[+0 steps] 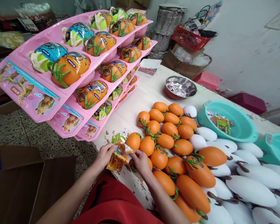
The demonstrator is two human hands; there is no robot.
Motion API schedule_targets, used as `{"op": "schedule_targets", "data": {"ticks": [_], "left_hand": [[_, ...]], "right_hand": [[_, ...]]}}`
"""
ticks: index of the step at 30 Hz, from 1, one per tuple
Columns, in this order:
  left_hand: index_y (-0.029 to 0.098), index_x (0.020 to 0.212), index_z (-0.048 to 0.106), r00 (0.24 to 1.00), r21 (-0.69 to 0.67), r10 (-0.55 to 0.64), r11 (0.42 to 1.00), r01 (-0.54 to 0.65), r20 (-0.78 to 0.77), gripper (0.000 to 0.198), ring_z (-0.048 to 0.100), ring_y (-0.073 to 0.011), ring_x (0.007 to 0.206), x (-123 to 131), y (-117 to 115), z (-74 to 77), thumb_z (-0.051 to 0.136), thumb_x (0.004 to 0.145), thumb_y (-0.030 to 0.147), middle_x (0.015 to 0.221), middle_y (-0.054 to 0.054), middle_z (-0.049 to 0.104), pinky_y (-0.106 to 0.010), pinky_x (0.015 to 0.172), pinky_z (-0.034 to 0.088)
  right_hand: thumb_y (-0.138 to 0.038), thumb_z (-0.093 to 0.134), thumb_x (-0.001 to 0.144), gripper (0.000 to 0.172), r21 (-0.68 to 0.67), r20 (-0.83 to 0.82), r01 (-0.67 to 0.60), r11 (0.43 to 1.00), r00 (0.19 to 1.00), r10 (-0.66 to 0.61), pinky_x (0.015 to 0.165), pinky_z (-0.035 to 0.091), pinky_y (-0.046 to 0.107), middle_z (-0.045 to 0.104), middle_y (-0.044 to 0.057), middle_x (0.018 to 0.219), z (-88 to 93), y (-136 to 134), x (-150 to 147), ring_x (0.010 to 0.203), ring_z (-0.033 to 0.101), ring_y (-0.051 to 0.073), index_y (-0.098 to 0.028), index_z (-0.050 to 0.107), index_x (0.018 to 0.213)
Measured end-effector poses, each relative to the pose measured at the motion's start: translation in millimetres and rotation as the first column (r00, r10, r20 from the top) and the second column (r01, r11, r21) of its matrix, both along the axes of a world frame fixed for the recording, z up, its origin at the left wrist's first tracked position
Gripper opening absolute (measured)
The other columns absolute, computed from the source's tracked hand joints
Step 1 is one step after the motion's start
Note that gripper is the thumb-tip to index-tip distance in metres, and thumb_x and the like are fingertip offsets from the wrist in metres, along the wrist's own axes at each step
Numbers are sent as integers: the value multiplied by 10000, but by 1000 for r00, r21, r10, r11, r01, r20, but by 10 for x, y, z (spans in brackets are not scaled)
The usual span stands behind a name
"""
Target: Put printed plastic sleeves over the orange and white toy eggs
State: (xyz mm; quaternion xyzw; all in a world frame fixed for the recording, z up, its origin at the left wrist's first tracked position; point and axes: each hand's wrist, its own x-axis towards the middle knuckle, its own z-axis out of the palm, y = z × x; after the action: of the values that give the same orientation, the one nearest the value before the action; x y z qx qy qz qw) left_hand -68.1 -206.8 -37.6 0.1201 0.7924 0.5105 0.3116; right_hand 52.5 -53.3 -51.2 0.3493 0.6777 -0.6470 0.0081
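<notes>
Both the left hand [104, 155] and right hand [140, 160] are pinching, with closed fingers, small orange printed foil packets [118, 158] beside orange plastic egg halves [164, 140] on the worn white bench [130, 112].

pink trays [20, 57]: at least four, stacked
wrapped eggs [70, 70] on top tray: eight, four orange, four blue-green
loose orange shells [169, 129]: about twenty-one
white shells [250, 190]: roughly fifteen, some cut off by frame edge
teal basins [241, 123]: two
steel bowl [177, 95]: one
red basket [189, 39]: one
printed packets [118, 158] in hands: several, exact count unclear
</notes>
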Motion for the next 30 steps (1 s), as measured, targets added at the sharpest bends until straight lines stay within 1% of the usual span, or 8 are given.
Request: {"op": "schedule_targets", "data": {"ticks": [3, 6, 9, 11, 15, 17, 24, 30], "left_hand": [[145, 696, 626, 943, 172, 17, 982, -78, 333, 287, 558, -149, 661, 87, 41, 58, 621, 755, 426, 660, 4, 612, -239, 629, 431], [147, 787, 665, 785, 330, 109, 866, -376, 609, 214, 622, -159, 745, 106, 107, 84, 732, 682, 321, 769, -13, 684, -260, 727, 495], [163, 827, 671, 674, 357, 217, 713, -604, 706, 195, 658, -143, 788, 4, 164, 66, 772, 685, 248, 838, -12, 715, -251, 782, 518], [157, 882, 674, 670, 366, 231, 691, -624, 705, 223, 674, -155, 833, -86, 201, 47, 778, 703, 240, 894, -36, 725, -259, 806, 526], [140, 932, 681, 692, 372, 232, 705, -604, 683, 295, 677, -178, 925, -212, 316, -2, 793, 708, 296, 972, -66, 731, -262, 844, 525], [136, 926, 690, 701, 367, 244, 712, -599, 671, 293, 674, -171, 944, -259, 389, -37, 798, 703, 293, 978, -61, 734, -247, 861, 516], [127, 903, 708, 664, 339, 240, 709, -618, 709, 264, 676, -208, 972, -478, 511, -151, 794, 691, 258, 1008, -84, 737, -328, 944, 494], [139, 907, 712, 696, 265, 281, 780, -567, 661, 288, 696, -202, 911, -511, 549, -225, 803, 680, 293, 965, -74, 748, -295, 884, 515]], "right_hand": [[-438, 501, 817, 296, 206, 15, -61, 977, 998, 59, 556, 400, 255, 630, 15, 645, -61, -33, 54, 623, 565, 184, -198, 605, 679], [-439, 482, 854, 321, 246, 1, -185, 951, 982, 191, 575, 416, 257, 664, 24, 693, -119, -25, 85, 641, 584, 187, -199, 648, 721], [-507, 474, 878, 379, 243, -33, -261, 934, 960, 277, 605, 449, 274, 679, 36, 746, -121, 244, -42, 654, 600, 195, -190, 677, 833], [-542, 488, 878, 428, 380, -33, -146, 913, 985, 171, 720, 481, 315, 689, 78, 932, -80, 583, -279, 800, 627, 231, -176, 645, 1036], [-489, 600, 836, 548, 773, 226, -97, 627, 966, -128, 945, 390, 474, 588, 259, 1127, -41, 1270, -1006, 1106, 520, 381, -51, 547, 1161], [-397, 651, 807, 543, 786, 342, -191, 588, 927, -156, 949, 362, 520, 561, 313, 1118, -100, 1446, -1345, 1133, 484, 430, -7, 523, 1162], [-329, 694, 705, 832, 645, 314, -286, 709, 945, 96, 758, 474, 326, 576, 119, 1168, -439, 1502, -1812, 914, 617, 246, -214, 271, 1412], [-382, 819, 491, 1027, 314, 167, -133, 940, 982, 84, 873, 467, 376, 524, 125, 1228, -547, 1613, -2108, 1065, 563, 292, -214, 335, 1381]]}}
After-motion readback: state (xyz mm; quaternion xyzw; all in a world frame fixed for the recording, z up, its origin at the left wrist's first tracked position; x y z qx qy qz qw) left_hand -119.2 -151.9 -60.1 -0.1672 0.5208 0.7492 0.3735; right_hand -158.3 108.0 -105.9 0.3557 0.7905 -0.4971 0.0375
